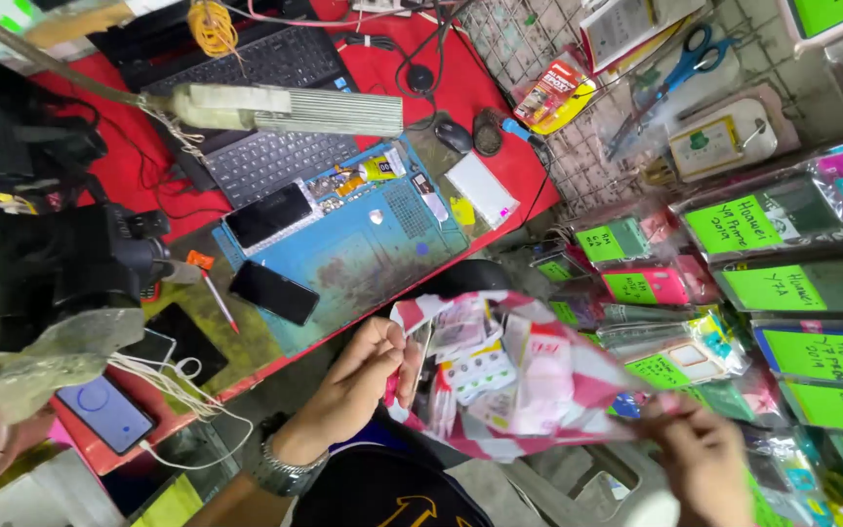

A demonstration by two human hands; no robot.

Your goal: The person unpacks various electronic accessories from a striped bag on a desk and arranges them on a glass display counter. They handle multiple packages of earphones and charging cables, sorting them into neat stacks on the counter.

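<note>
Bag: our red-and-white plastic bag [539, 390] of small packets hangs between both hands, below the bench edge.
Left hand [358, 376]: we pinch the rim, spreading the mouth so the contents show.
Right hand [700, 454]: blurred; we seem to clasp the far corner.
Bench: blue mat [363, 244] with phones lies well apart.

Left hand [358, 376] raised, fingers curled in a pinch; right hand [700, 459] blurred, lower, also pinching; forearms apart.
</note>
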